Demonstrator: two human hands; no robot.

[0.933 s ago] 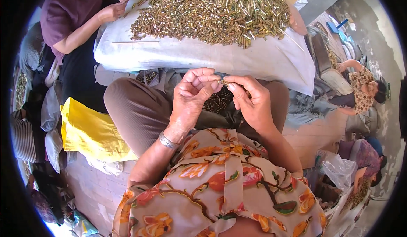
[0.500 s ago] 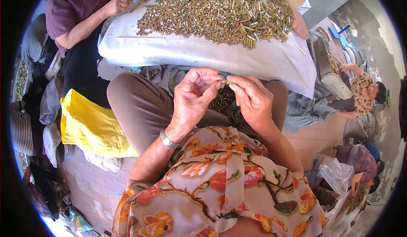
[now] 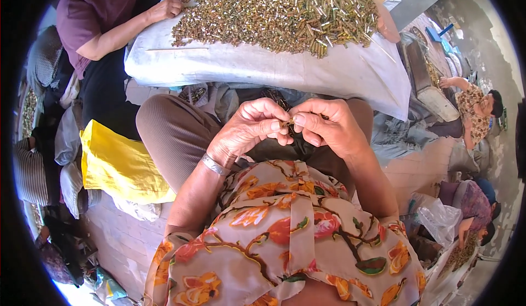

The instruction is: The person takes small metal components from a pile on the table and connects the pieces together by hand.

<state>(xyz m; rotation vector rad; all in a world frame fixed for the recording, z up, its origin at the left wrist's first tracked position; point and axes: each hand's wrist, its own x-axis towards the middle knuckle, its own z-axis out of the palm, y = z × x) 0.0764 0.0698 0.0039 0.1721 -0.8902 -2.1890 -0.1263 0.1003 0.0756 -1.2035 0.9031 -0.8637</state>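
Above my lap, my left hand (image 3: 247,129) and my right hand (image 3: 332,126) meet fingertip to fingertip, both closed in a pinch. Between them is a small brass-coloured metal piece (image 3: 288,123), mostly covered by the fingers, so its exact kind is unclear. Beyond my hands, a big heap of small brass-coloured metal pieces (image 3: 274,24), some of them short tubes, lies on a table with a white cover (image 3: 263,71). Dark slender pieces show behind my fingers, partly hidden.
A co-worker's hands (image 3: 171,2) are at the heap's left edge. A thin stick (image 3: 176,49) lies on the white cover. To my left is a yellow bag (image 3: 123,166). Other people (image 3: 475,109) sit at the right, near a wooden box (image 3: 435,106).
Both my hands have come slightly lower, toward me, and the fingers have closed in more around the small piece. The co-worker's hands have moved right, to the heap's edge.
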